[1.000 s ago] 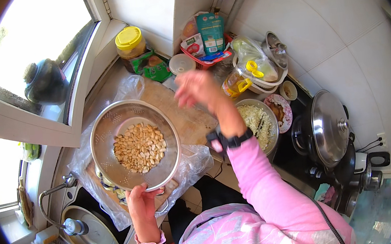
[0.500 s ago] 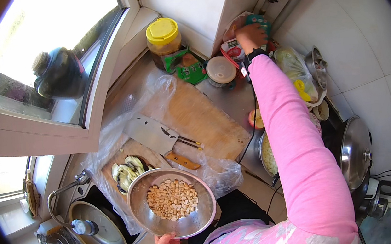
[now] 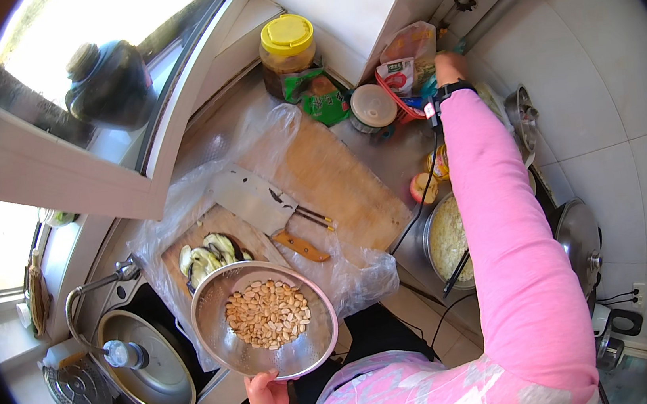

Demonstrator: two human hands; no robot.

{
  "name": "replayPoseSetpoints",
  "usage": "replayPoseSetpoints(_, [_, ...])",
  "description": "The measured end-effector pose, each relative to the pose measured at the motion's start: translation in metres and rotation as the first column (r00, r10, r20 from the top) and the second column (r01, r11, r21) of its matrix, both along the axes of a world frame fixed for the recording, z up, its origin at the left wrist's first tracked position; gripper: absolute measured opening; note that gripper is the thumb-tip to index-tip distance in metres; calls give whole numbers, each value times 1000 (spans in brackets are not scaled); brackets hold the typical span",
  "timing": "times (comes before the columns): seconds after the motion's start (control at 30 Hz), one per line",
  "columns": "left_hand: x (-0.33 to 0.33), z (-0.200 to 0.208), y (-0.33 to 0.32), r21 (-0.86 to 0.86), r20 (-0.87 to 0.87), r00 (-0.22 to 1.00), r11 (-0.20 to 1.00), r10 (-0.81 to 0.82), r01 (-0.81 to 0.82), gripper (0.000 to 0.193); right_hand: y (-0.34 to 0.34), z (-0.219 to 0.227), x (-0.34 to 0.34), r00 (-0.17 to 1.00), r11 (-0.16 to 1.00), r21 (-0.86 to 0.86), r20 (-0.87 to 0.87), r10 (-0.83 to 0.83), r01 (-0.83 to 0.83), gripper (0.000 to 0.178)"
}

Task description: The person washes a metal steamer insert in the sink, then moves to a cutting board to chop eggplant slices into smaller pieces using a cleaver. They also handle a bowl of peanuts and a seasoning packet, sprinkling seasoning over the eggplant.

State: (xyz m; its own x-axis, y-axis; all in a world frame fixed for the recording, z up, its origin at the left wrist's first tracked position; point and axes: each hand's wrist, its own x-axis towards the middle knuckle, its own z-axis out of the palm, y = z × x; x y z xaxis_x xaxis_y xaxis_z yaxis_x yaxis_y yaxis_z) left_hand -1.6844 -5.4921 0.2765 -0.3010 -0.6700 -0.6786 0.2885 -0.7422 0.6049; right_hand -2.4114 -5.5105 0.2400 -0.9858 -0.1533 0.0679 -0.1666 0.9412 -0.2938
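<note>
My left hand [image 3: 269,398] grips the near rim of a perforated metal bowl [image 3: 309,353], fingers closed on its edge. Shelled peanuts [image 3: 268,313] lie in the bottom of the bowl. At the back corner my right hand [image 3: 450,68] reaches among plastic packages, near a red-and-white packet [image 3: 397,75]; its fingers are largely hidden. Past the bowl, sliced eggplant [image 3: 206,259] lies on a small wooden board. A cleaver [image 3: 247,199] and a pair of chopsticks [image 3: 313,219] lie beside it, by a larger cutting board [image 3: 344,176].
A yellow-lidded jar [image 3: 287,37], a green bag [image 3: 321,100] and a lidded tub [image 3: 373,107] stand at the back. Under my right arm sit a cut apple [image 3: 422,188] and a pot of pale food [image 3: 447,240]. A basin [image 3: 151,373] fills the sink, left. An open window frame [image 3: 98,184] juts in.
My right hand has moved right and slightly down, deeper among the packages. The bowl and my left hand have shifted slightly left and up in the picture. The view itself has shifted a little.
</note>
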Motion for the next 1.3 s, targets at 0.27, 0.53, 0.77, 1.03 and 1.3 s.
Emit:
replayPoseSetpoints(0.27, [48,-4,5,-41,-21,1000,999,-11,10,61,1,87,129,896,494,-836,-7,-445,239,42])
replayPoseSetpoints(0.53, [92,8,0,-71,8,1000,997,4,-3,56,10,8,289,991,425,-903,104,89,56,35])
replayPoseSetpoints(0.77, [122,4,10,-43,44,997,997,59,-57,54,10,-70,309,841,435,-846,-30,541,-310,29])
replayPoseSetpoints(1.03, [138,-5,12,-30,59,992,994,109,-107,48,18,-117,327,790,337,-922,61,610,-190,47])
replayPoseSetpoints(1.3, [149,-9,21,-28,28,984,984,174,-173,52,6,-105,321,792,322,-944,139,594,-75,48])
